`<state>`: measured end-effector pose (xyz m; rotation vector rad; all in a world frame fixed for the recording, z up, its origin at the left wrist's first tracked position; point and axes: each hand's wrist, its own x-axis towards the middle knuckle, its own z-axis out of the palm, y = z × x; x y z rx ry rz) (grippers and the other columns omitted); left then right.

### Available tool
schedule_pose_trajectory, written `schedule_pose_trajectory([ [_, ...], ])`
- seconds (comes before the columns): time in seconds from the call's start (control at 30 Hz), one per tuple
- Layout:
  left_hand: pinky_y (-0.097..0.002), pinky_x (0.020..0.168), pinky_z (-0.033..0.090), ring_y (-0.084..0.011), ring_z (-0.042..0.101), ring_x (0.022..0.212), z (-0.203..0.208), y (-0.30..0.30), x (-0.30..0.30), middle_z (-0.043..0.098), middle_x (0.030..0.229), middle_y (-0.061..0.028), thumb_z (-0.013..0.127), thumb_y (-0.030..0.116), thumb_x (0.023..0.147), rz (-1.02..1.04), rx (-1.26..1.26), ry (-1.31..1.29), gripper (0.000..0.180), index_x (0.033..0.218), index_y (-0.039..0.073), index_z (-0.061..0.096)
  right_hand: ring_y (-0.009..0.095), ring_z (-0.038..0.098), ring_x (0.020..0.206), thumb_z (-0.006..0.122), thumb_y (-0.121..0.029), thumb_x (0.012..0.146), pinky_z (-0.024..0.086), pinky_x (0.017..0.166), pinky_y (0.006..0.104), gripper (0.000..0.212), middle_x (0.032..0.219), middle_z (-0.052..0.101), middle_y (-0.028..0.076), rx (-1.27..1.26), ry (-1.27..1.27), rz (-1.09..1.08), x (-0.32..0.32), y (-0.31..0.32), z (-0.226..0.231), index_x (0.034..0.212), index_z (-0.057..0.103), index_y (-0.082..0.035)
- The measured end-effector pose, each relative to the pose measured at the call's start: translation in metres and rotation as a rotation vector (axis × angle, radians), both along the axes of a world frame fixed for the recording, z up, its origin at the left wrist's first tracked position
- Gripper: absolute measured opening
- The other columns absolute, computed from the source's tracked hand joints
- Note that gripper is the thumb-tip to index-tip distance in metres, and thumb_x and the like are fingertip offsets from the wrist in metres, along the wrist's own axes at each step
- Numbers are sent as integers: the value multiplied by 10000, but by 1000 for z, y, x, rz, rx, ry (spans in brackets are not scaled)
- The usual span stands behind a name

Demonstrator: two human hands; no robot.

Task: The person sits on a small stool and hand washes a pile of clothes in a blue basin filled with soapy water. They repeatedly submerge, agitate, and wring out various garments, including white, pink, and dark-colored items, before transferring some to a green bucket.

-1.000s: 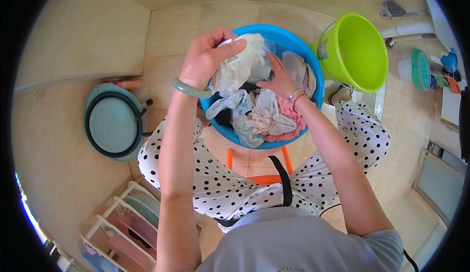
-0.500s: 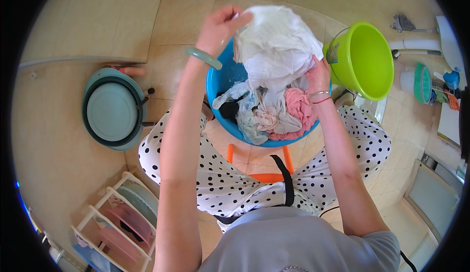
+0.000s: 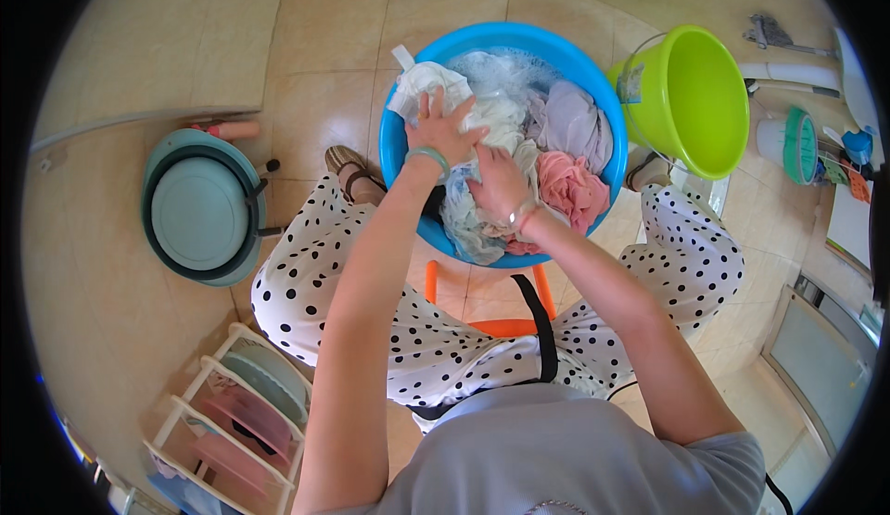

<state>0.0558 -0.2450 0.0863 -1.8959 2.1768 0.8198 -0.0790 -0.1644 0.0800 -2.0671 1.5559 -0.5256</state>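
Beige tiled floor (image 3: 329,28) around a blue tub (image 3: 501,35).
Laid in square tiles with thin joints; whether touching the tub's base, hidden from view. Carries a lime-green bucket (image 3: 709,98) just right of the tub, orange legs (image 3: 431,281) on its near side and, to left and right, a pair of worn brown sandals (image 3: 346,165), partly covered by trouser hems.

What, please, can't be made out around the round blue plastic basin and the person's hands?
All in the head view:
Left hand: its palm is hidden, face down on crumpled white cloth.
Right hand: its own back hides whether it grips cloth.
Round blue plastic basin: clothes and white foam cover its bottom.
Orange tubular legs: the basin hides their tops.
Grey short-sleeved shirt: cut off by the lower edge.
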Motion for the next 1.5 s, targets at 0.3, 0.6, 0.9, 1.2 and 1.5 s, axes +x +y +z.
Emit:
schedule_pose_trajectory([
  [0.3, -459, 1059, 323, -351, 319, 1345, -80, 46, 23, 266, 1506, -101, 352, 277, 971, -30, 366, -72, 477, 1421, 417, 276, 250, 535, 1056, 688, -244, 740, 438, 860, 371, 362, 1179, 571, 80, 118, 234, 274, -44, 89, -22, 1091, 654, -162],
  [0.6, -499, 1023, 311, -332, 358, 1325, -73, 44, 35, 266, 1504, -109, 422, 307, 928, -110, 432, -209, 537, 1423, 429, 256, 136, 609, 884, 571, -252, 913, 483, 747, 260, 311, 989, 624, 65, 641, -1065, -554, -105, 12, 43, 1069, 624, 12],
  [0.9, -632, 1050, 192, -267, 109, 1431, 11, 40, -11, 94, 1547, -119, 753, 447, 673, -282, 187, -49, 909, 1435, 350, 266, 218, 632, 904, 427, -280, 950, 519, 744, 365, 334, 1034, 644, 77, 723, -1708, -641, -104, -13, 157, 1114, 585, -36],
  [1.2, -271, 875, 446, -155, 571, 997, 9, -8, -21, 597, 1126, -54, 562, 49, 843, 793, 380, 1635, 345, 1185, 36, 521, 256, 567, 1083, 527, -179, 903, 438, 966, 425, 329, 1194, 583, 121, 598, -1652, -519, -167, -67, 138, 1203, 527, -43],
  [1.5, -316, 951, 411, -230, 525, 1104, -42, -60, -40, 554, 1190, -130, 682, 60, 780, 1045, -27, 1482, 605, 1328, 57, 426, 290, 596, 985, 648, -70, 733, 483, 864, 367, 469, 1081, 593, 162, 145, -357, -364, -150, -139, -11, 1179, 509, -34],
])
